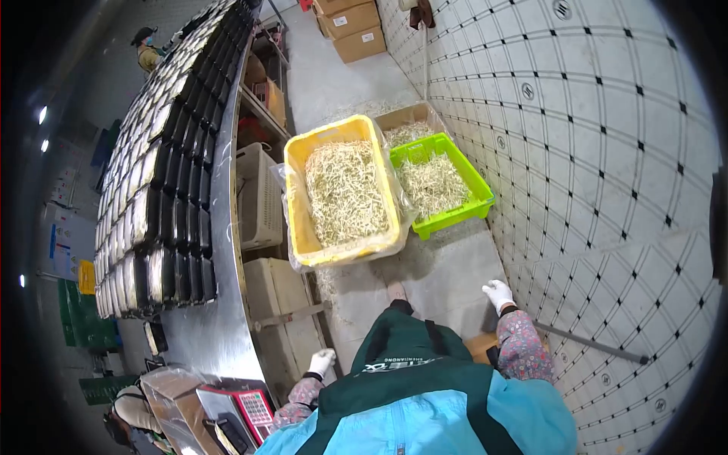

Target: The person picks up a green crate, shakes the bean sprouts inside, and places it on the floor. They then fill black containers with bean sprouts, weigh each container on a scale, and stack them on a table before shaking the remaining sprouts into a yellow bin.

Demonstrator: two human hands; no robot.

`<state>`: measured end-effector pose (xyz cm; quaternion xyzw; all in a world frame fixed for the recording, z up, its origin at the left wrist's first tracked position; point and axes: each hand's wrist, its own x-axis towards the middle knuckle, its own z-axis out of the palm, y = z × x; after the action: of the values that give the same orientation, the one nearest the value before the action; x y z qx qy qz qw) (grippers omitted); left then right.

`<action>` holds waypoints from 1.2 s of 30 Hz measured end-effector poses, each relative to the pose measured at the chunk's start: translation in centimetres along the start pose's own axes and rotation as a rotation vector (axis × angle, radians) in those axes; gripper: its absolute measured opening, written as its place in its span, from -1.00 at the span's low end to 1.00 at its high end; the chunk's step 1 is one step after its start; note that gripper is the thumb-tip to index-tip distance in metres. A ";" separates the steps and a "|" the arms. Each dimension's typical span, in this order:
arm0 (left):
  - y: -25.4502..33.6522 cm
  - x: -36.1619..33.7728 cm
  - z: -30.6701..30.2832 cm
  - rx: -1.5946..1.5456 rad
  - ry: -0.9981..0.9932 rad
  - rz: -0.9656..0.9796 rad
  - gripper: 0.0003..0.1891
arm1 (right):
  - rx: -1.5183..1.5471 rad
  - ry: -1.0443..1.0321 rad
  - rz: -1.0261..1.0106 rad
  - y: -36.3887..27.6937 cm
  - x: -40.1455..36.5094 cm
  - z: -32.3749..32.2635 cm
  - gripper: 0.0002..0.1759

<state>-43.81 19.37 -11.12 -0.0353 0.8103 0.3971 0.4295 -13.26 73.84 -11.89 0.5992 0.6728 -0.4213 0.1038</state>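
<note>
Hands apart at either side of the body, both in white gloves. Left hand [322,362] is low near the desk side, fingers curled in; can't tell if it's pinching anything. Right hand [498,294] is out toward the tiled wall [576,182], fingers loosely spread, nothing visible in it. Neither touches a crate; arms out wide probably just keeps them clear of the apron [413,349].

Nearest load: yellow crate [297,201] straight ahead, full of pale strips [345,193]. Clear liner [409,206] folds out over its rim, likely so small bits don't leak or stick. Green crate [476,182] sits just beside it on the right, also holding strips. Brown box [396,118] with more is tucked behind. Grouped like that, all three look to be in easy reach from one standing spot, leaving some floor [462,254] for feet. Some strips are scattered on the floor.

Desk [208,334] runs along the left, black trays [155,171] in tight rows, probably packed close to save surface. Pale crate [262,197] is stowed underneath. Red keypad unit [255,413] is at the near end, keys facing up, readable from above. Co-worker [148,54] is on the far side.
</note>
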 end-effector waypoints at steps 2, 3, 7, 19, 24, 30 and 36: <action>8.7 3.4 -0.1 0.050 -0.014 0.160 -0.69 | -0.007 0.018 -0.012 -1.7 3.4 1.2 -0.44; 10.4 6.5 0.3 0.125 0.048 0.238 -0.63 | 0.076 0.068 -0.019 -3.2 4.8 1.7 -0.42; 23.6 13.4 4.6 0.928 0.056 0.591 0.00 | 0.321 0.128 0.003 -5.3 14.5 6.7 -0.36; 25.3 29.3 15.4 1.310 -0.081 0.334 -0.57 | 0.815 0.024 0.526 -14.7 31.5 10.6 0.16; 25.5 28.9 16.1 1.347 -0.012 0.344 -0.62 | 1.078 0.214 0.677 -16.7 37.5 12.4 -0.01; 24.3 28.1 17.6 1.348 -0.050 0.208 -0.55 | 1.188 0.416 0.679 -12.4 42.3 18.3 -0.43; 26.1 27.1 18.9 1.265 -0.060 0.235 -0.44 | 1.561 0.349 0.786 -11.9 42.8 17.7 -0.73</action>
<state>-58.63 57.57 -20.73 0.3250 0.8741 -0.1121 0.3433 -41.57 93.23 -45.27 0.7422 -0.0538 -0.5963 -0.3009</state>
